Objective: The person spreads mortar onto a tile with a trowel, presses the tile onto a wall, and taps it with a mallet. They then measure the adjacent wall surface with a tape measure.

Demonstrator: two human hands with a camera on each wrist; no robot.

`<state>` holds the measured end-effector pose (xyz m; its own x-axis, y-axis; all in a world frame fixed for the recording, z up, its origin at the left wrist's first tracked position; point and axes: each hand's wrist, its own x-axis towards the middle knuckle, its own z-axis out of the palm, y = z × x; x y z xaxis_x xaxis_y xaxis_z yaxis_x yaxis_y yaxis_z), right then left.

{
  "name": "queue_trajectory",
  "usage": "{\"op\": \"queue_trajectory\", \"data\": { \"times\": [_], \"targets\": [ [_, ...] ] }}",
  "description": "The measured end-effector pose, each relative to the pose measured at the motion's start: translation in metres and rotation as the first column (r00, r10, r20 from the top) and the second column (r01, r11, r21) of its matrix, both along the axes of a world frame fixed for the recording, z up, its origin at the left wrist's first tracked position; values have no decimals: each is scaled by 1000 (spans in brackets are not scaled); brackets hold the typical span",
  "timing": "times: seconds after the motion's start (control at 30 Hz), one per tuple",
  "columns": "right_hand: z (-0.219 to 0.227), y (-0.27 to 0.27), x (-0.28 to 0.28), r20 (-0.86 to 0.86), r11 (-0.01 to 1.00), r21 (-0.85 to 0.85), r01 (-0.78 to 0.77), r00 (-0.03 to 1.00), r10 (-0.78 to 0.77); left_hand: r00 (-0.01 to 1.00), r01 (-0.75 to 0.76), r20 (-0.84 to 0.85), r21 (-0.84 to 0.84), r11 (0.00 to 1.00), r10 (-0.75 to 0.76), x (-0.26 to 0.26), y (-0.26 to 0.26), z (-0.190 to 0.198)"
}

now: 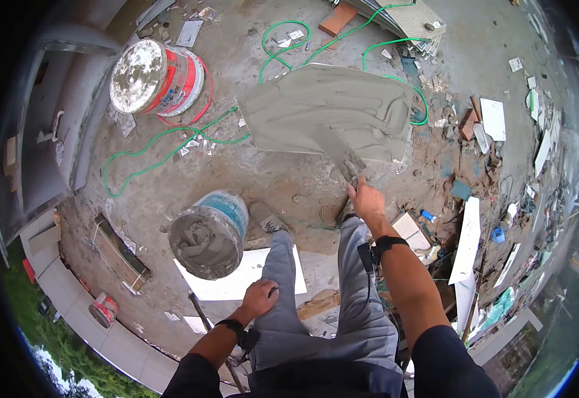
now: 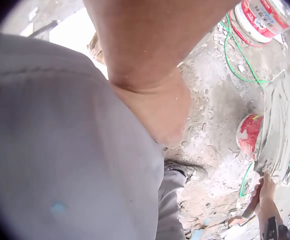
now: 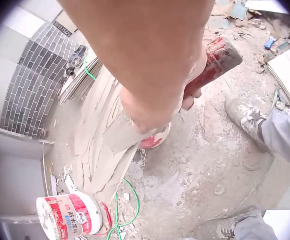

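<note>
A dark sleeve (image 1: 445, 361) is nearest, this side of the mortar-coated slab (image 1: 322, 93). Over its near edge reaches a trowel (image 1: 341, 154), the handle (image 3: 216, 62) wrapped by the fingers of the right hand (image 1: 369, 201). Nearer the person than the slab, the left hand (image 1: 260, 298) rests on a leg (image 1: 279, 265), fingers relaxed, and a teal bucket (image 1: 231, 209) holds mortar (image 1: 203, 242). Left of the slab stands a red-and-white bucket (image 1: 180, 83); right, a white panel (image 1: 493, 119).

I am stretching my bare right forearm (image 1: 410, 285) toward the far side, leaning slightly left, and my bare right hand (image 1: 369, 200) is curling its fingers into a grip. My bare left forearm (image 1: 211, 343) is angling rightward, and my bare left hand (image 1: 260, 297) is resting, fingers loosely bent, on my grey-trousered left thigh (image 1: 283, 324).
</note>
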<state>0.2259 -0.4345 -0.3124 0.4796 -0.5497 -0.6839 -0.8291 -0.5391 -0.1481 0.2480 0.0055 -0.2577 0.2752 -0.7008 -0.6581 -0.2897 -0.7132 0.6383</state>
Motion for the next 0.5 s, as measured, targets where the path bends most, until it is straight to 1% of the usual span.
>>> {"op": "queue_trajectory", "data": {
  "times": [0.1,0.2,0.27,0.33,0.4,0.43,0.47,0.5],
  "targets": [
    [0,-31,-34,-12,1000,-22,19,1000,-19,1000,25,9,5,1000,-25,-9,-8,-3],
    [0,-66,-69,-77,999,-39,31,996,-34,999,48,9,27,998,-48,-16,-24,-2],
    [-2,-94,-96,-16,997,-71,21,1000,-22,998,66,-5,47,997,-66,-22,-38,-1],
    [-3,-120,-121,-33,998,-62,26,999,-28,996,83,-20,70,994,-82,-31,-53,-1],
    [-2,-145,-144,-41,998,-56,-14,999,11,992,128,-15,102,987,-127,-42,-63,-3],
    [-2,-157,-153,-43,999,-43,-19,999,17,991,131,-14,97,987,-130,-47,-70,-4],
    [1,-173,-155,-42,999,-46,-22,999,20,992,124,-10,127,984,-124,-54,-75,-5],
    [3,-190,-156,-73,995,-31,-92,993,89,993,114,-6,159,981,-115,-62,-80,-6]
  ]
}}
